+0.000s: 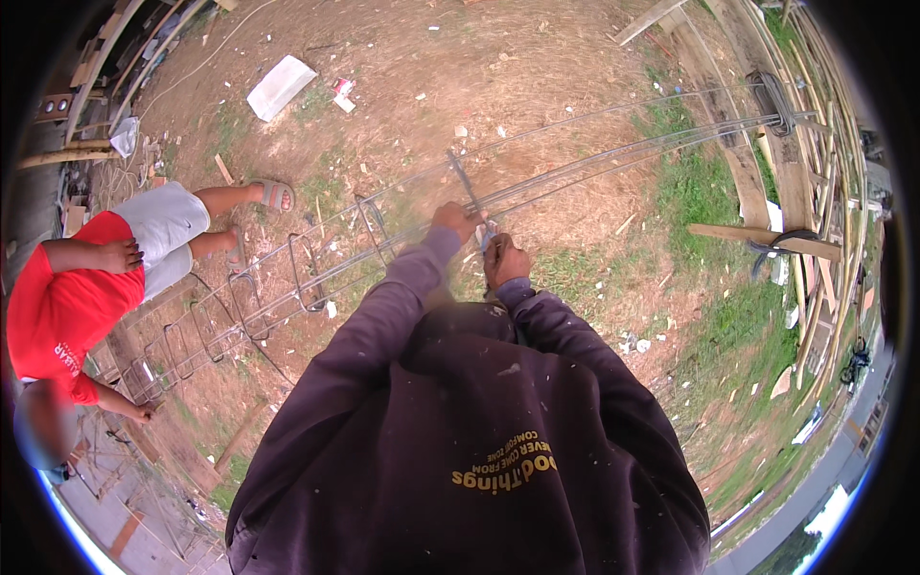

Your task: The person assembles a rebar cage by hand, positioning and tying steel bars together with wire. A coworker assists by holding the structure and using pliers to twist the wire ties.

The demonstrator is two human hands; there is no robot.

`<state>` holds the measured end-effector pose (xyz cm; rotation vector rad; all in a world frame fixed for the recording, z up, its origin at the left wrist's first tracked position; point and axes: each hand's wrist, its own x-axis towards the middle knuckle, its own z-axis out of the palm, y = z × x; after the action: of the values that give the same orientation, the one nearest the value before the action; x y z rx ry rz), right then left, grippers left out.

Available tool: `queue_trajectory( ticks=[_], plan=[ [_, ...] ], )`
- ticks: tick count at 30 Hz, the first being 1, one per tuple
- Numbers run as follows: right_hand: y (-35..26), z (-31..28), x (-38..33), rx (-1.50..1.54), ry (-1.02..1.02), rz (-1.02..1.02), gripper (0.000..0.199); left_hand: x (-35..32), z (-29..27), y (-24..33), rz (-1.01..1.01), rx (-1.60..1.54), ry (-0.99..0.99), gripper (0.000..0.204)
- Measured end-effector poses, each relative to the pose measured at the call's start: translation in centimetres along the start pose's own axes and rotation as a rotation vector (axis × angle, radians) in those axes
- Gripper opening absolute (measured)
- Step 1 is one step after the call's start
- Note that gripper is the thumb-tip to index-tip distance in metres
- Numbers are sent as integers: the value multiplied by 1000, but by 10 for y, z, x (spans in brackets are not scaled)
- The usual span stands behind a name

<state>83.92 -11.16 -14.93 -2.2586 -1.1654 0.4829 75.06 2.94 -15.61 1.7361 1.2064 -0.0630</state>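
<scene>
Long thin steel rebars (613, 156) run across in front of me, with several bent wire-like stirrups (307, 278) set round them on the left. My left hand (458, 221) is closed at the bars, beside the foot of a tilted stirrup (463, 178); its fingers wrap round a bar there. Just right of it and nearer to me, my right hand (506, 262) is closed on a small grey hand tool (488, 233). The tool's tip meets the bars close to my left fingers. Its exact kind is too small to make out.
A person in a red shirt (77, 297) and grey shorts stands at the left beside the stirrups. Wooden planks (767, 240) support the bars' right end, with coiled dark wire (770, 101) there. A white sack (280, 88) lies on the littered dirt ground beyond.
</scene>
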Motion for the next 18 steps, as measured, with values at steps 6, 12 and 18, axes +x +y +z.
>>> queue_trajectory(
  ticks=[6, 12, 18],
  plan=[
    [3, 1, -4, 136, -27, -5, 12, -1, 14, -4, -29, -57, 73, 52],
    [14, -19, 18, 538, -330, 142, 13, -5, 21, -8, -60, -175, 108, 45],
    [33, -45, 82, 664, -788, -48, 12, -11, 19, -1, -122, -218, 82, 41]
  ],
)
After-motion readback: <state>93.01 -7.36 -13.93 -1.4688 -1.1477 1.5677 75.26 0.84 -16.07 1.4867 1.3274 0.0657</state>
